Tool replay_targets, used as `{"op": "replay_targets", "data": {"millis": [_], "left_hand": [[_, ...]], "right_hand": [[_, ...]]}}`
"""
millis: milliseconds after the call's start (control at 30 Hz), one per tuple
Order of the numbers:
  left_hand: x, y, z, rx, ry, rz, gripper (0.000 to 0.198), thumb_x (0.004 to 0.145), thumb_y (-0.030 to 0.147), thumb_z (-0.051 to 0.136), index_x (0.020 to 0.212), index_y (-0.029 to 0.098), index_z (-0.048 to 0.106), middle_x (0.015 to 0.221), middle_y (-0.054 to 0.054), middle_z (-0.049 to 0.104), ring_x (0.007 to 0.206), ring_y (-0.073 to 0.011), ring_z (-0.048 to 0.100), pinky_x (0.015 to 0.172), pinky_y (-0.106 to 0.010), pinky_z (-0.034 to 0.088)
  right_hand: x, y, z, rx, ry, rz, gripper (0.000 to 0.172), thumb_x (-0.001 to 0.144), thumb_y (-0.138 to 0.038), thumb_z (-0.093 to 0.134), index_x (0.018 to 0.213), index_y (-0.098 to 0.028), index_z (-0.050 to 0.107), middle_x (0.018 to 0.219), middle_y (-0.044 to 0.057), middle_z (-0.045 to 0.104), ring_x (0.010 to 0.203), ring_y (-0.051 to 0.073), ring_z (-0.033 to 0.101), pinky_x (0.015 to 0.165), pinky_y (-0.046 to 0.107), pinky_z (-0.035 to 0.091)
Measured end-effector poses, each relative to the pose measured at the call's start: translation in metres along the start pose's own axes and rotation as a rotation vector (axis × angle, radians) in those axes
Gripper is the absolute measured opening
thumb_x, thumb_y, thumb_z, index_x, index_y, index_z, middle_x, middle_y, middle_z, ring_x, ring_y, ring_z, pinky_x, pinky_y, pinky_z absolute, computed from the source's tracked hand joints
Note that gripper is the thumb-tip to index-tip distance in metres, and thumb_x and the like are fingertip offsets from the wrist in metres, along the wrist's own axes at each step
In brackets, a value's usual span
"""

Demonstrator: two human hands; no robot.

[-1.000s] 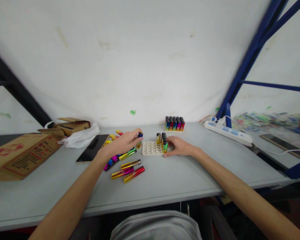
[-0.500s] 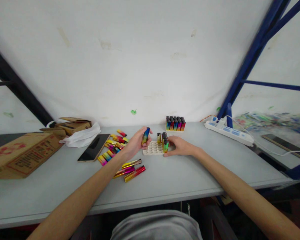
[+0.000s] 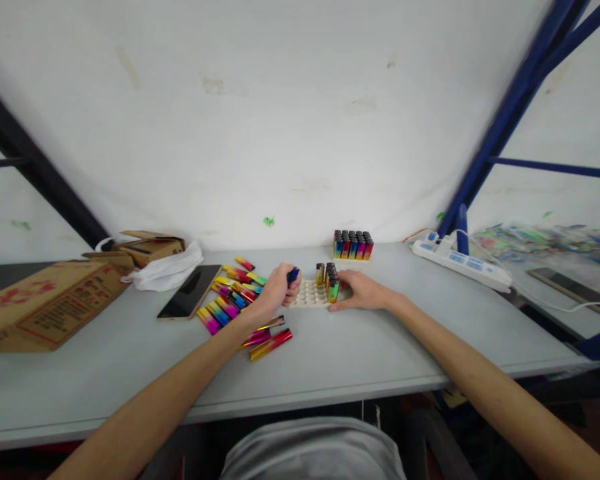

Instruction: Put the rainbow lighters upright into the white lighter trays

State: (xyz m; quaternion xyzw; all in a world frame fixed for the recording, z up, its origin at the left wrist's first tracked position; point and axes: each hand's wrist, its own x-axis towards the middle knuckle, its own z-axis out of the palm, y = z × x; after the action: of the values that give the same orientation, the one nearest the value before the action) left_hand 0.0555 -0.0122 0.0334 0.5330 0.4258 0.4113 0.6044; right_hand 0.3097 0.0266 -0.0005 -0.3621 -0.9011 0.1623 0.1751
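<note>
My left hand (image 3: 280, 290) is closed round a blue lighter (image 3: 293, 275), which is tilted, and most of its body is hidden by the fingers. Just to its right lies a white tray with round holes (image 3: 309, 294). Several colourful lighters (image 3: 333, 285) stand upright at the tray's right end. My right hand (image 3: 359, 291) grips that end, its thumb by the front corner and its fingers beside the standing lighters. Loose lighters (image 3: 229, 308) in bright gradient colours lie in a pile left of my left hand, and a red and gold lighter (image 3: 271, 345) lies nearest the front.
A second tray filled with upright lighters (image 3: 353, 246) stands by the wall. At left are a phone (image 3: 190, 292), a white plastic bag (image 3: 167, 270) and a cardboard box (image 3: 55, 300). A power strip (image 3: 463, 265) with cables lies at right, near a blue metal post (image 3: 485, 147).
My left hand has turned and moved slightly left and down, tipping the blue lighter so its black top end shows. My right hand stays at the tray.
</note>
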Motion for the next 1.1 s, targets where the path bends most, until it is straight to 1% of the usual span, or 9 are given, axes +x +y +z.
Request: {"op": "replay_targets", "data": {"millis": [133,267,400,500,600,667,800,1000,1100], "left_hand": [[0.002,-0.003,0.002,-0.008,0.011,0.014,0.04,0.09,0.049,0.044,0.06,0.022,0.038,0.048,0.008,0.024,0.038,-0.0067,0.017,0.04,-0.02,0.014],[0.003,-0.007,0.002,-0.038,-0.068,0.05,0.044,0.094,0.061,0.042,0.077,0.022,0.049,0.049,0.009,0.033,0.038,-0.0079,0.024,0.039,-0.018,0.019],[0.004,-0.012,0.001,-0.014,-0.087,0.168,0.027,0.094,0.051,0.054,0.092,0.024,0.047,0.064,0.007,0.052,0.042,-0.0088,0.038,0.039,-0.018,0.027],[0.008,-0.015,-0.002,0.177,-0.039,0.291,0.026,0.094,0.047,0.059,0.095,0.021,0.055,0.079,0.002,0.061,0.058,-0.011,0.055,0.049,-0.021,0.044],[0.013,-0.016,-0.007,0.389,0.017,0.443,0.032,0.092,0.047,0.066,0.102,0.017,0.069,0.098,-0.005,0.067,0.09,-0.0182,0.065,0.073,-0.026,0.055],[0.014,-0.016,-0.009,0.446,0.012,0.494,0.035,0.091,0.046,0.068,0.108,0.015,0.074,0.108,-0.009,0.07,0.103,-0.023,0.066,0.084,-0.031,0.056],[0.011,-0.014,-0.01,0.558,-0.011,0.508,0.036,0.093,0.043,0.068,0.113,0.015,0.077,0.114,-0.012,0.076,0.104,-0.0259,0.07,0.095,-0.038,0.056],[0.01,-0.019,-0.005,0.564,-0.066,0.545,0.032,0.094,0.037,0.066,0.116,0.015,0.077,0.118,-0.01,0.078,0.11,-0.0261,0.072,0.1,-0.038,0.058],[0.013,-0.021,-0.003,0.616,-0.064,0.575,0.029,0.094,0.035,0.065,0.113,0.016,0.077,0.118,-0.011,0.078,0.108,-0.0258,0.073,0.096,-0.038,0.059]], "right_hand": [[0.0,0.0,0.0,-0.004,0.003,0.003,0.069,0.073,-0.069,0.08,0.11,-0.012,0.066,0.092,0.007,0.066,0.079,0.022,0.058,0.071,0.032,0.042],[0.0,0.0,0.0,0.003,0.006,0.001,0.068,0.073,-0.069,0.08,0.109,-0.013,0.066,0.092,0.007,0.066,0.077,0.021,0.057,0.071,0.031,0.043],[-0.001,0.001,0.001,-0.005,0.016,-0.007,0.066,0.074,-0.07,0.08,0.105,-0.013,0.065,0.092,0.007,0.066,0.078,0.021,0.058,0.071,0.031,0.043],[0.0,0.001,0.002,-0.006,0.028,-0.01,0.067,0.074,-0.071,0.079,0.106,-0.013,0.065,0.094,0.008,0.067,0.08,0.023,0.059,0.073,0.033,0.044],[0.0,0.003,0.003,-0.004,0.024,-0.019,0.067,0.074,-0.071,0.079,0.106,-0.014,0.065,0.095,0.009,0.068,0.081,0.024,0.06,0.075,0.034,0.045],[0.0,0.003,0.003,-0.007,0.023,-0.021,0.066,0.074,-0.07,0.079,0.107,-0.014,0.066,0.095,0.009,0.069,0.081,0.024,0.061,0.075,0.034,0.045],[0.0,0.003,0.003,-0.015,0.031,-0.008,0.066,0.073,-0.069,0.08,0.107,-0.014,0.066,0.097,0.01,0.069,0.083,0.025,0.062,0.076,0.034,0.045],[0.0,0.002,0.002,-0.009,0.024,-0.023,0.068,0.075,-0.069,0.079,0.111,-0.013,0.066,0.097,0.01,0.069,0.083,0.024,0.061,0.076,0.034,0.045],[0.0,0.004,0.003,-0.014,0.031,-0.028,0.069,0.075,-0.07,0.079,0.112,-0.013,0.066,0.097,0.01,0.07,0.084,0.025,0.062,0.076,0.034,0.045]]}}
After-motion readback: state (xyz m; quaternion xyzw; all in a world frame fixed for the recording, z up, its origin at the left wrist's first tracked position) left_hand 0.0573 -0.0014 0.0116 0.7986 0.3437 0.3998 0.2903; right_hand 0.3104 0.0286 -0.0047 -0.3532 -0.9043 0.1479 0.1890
